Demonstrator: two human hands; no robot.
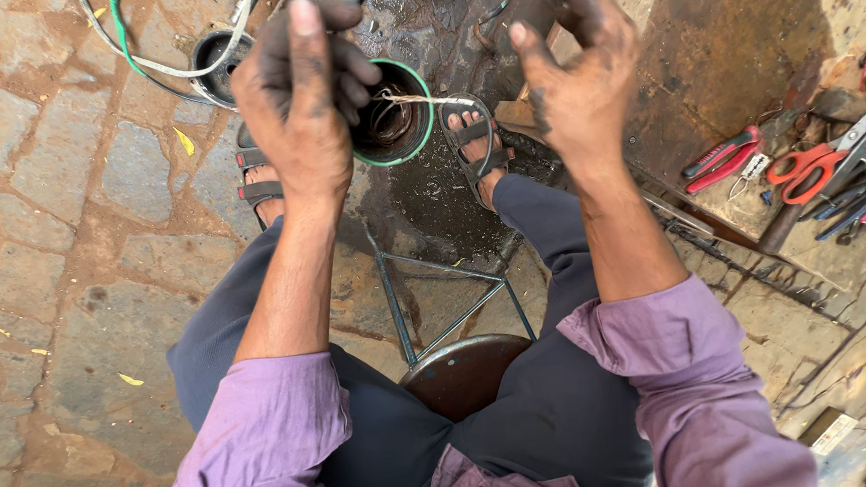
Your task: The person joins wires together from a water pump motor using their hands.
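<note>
Down at the feet sits the round motor housing [391, 114] with its green rim, dark and greasy, copper windings in its hollow, at twelve o'clock from the stool [463, 372]. The left hand [300, 103] has its fingers curled shut, pinching one end of a thin pale wire [425, 100] over the housing. At three o'clock from it the right hand [577, 76] is half-closed, thumb out; I cannot tell whether it grips the wire.

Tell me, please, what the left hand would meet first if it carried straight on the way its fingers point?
Probably the thin pale strand stretched between the hands: the left hand curls its fingers rightward toward it. Beneath lies the round green-rimmed dark container, though depth is unclear.
</note>
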